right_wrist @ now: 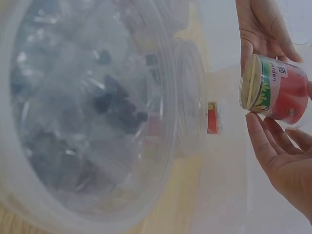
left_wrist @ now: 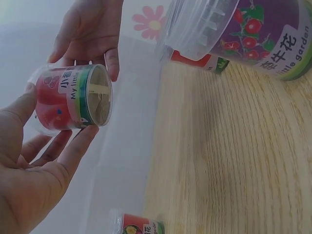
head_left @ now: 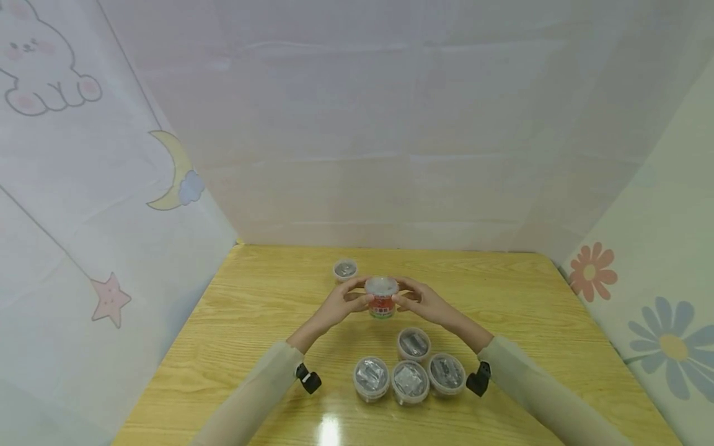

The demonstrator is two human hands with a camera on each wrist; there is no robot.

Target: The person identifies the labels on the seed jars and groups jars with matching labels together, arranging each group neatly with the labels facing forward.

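Note:
Both hands hold a small clear plastic tub (head_left: pixel 382 303) with a red and green "little garden" label, raised over the wooden table. My left hand (head_left: pixel 341 305) grips its left side, thumb toward the front. From the other side, my right hand (head_left: pixel 419 303) grips the same tub. The left wrist view shows the tub (left_wrist: pixel 63 100) tipped sideways in that camera, its clear base facing right, with left fingers (left_wrist: pixel 61 153) along its wall. In the right wrist view, fingers of the right hand (right_wrist: pixel 285 156) lie against the tub's wall.
Nearer the body stand several similar lidded tubs: one at the left (head_left: pixel 370 376), one in the middle (head_left: pixel 410 381), one at the right (head_left: pixel 446 373) and one behind (head_left: pixel 414 344). Another tub (head_left: pixel 345 269) stands farther back. Cloth walls (head_left: pixel 357 155) border the table (head_left: pixel 251 310).

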